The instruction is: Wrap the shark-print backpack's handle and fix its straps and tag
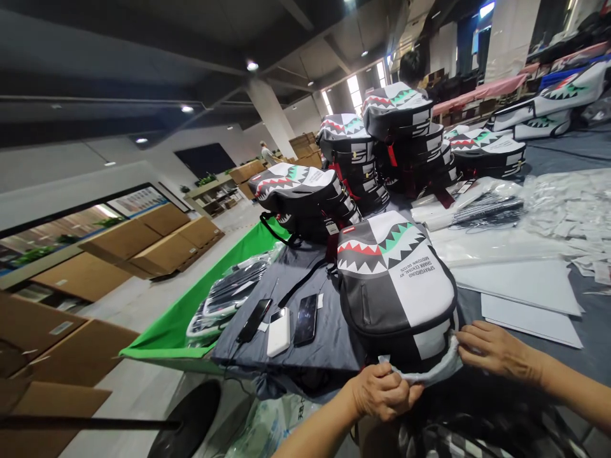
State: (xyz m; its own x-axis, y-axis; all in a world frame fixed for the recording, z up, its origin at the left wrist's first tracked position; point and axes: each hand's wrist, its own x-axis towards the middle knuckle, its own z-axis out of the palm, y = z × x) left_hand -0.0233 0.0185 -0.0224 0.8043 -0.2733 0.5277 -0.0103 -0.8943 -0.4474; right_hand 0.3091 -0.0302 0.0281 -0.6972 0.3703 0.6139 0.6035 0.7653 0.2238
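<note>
A backpack (382, 299) with a shark-mouth print, half dark grey and half white, lies at the near edge of the table, its base toward me. Around that base runs a gathered strip of a whitish plastic bag (436, 372). My left hand (384, 389) is closed on the strip at the backpack's lower left. At the lower right, my right hand (499, 351) pinches the other end of it. Fingertips of both hands are partly hidden by the plastic and the backpack.
More printed backpacks (293, 191) stand stacked behind. Left of mine lie a white power bank (279, 332) and dark phones (306, 320). White sheets (520, 286) and clear plastic bags (491, 197) cover the right side. A green-lined bin (162, 337) holds bagged backpacks; cartons (86, 356) stand beyond.
</note>
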